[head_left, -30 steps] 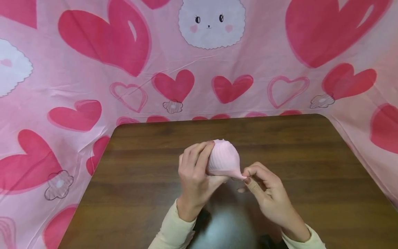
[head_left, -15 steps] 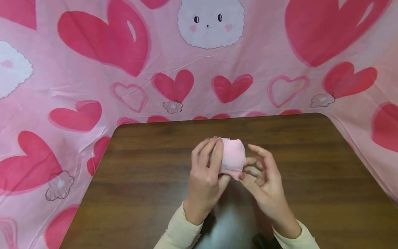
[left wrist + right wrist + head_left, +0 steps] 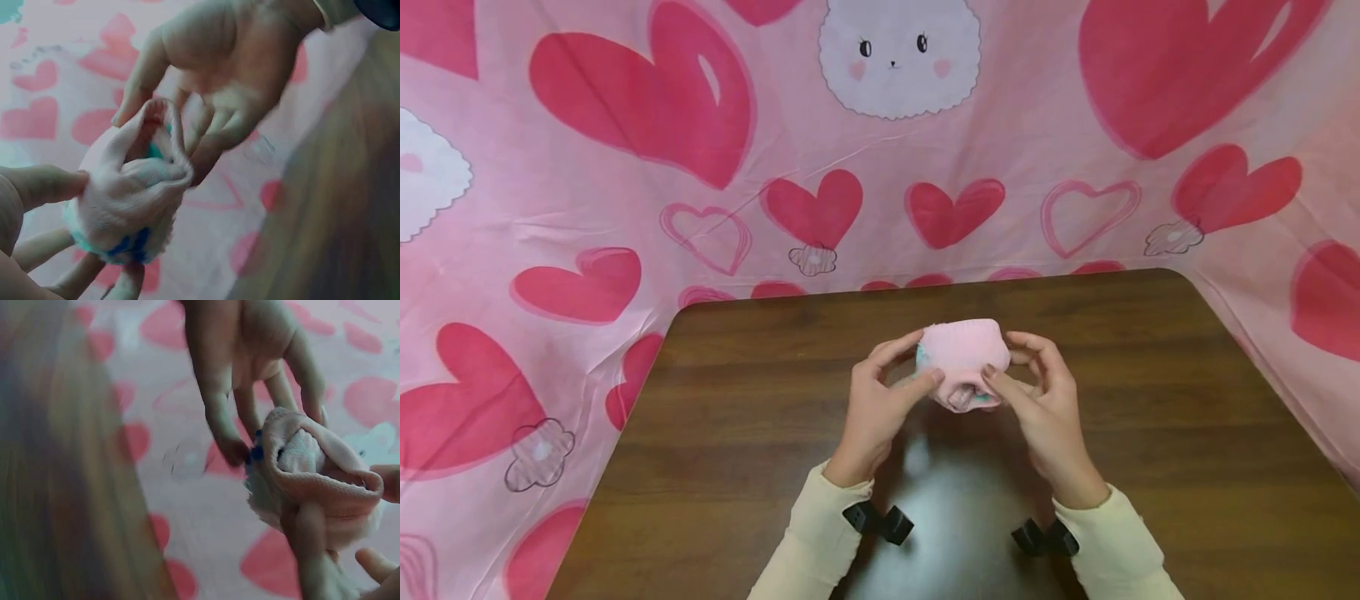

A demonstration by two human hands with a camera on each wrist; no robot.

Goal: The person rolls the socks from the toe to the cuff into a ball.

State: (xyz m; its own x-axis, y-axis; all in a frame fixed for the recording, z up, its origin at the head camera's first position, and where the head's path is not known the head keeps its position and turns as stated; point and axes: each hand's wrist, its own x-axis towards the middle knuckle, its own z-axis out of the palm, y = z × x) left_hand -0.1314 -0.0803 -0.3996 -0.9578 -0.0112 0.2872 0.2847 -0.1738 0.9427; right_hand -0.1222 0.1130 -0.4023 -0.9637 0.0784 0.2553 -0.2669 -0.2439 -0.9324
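A rolled-up pink sock (image 3: 964, 346), with teal and blue patches on its knit, is held up over the table between both hands. My left hand (image 3: 880, 408) grips its left side, thumb on the near face and fingers behind. On the opposite side my right hand (image 3: 1051, 408) holds it, thumb pressing near the folded cuff. That cuff faces me as a gaping mouth, and bunched fabric with a bit of teal shows inside the sock (image 3: 125, 206) in the left wrist view. In the right wrist view the sock (image 3: 337, 515) has its ribbed rim spread wide.
Below the hands lies a dark brown wooden table (image 3: 737, 433) with rounded far corners. A pink cloth (image 3: 880, 142) printed with hearts hangs behind it and along both sides. Small black devices (image 3: 880, 523) sit at both wrists.
The right hand pinched and pulled out a corner of the sock, then let that stretch go. The sock has turned so its opening faces me, and the left hand has shifted to its side.
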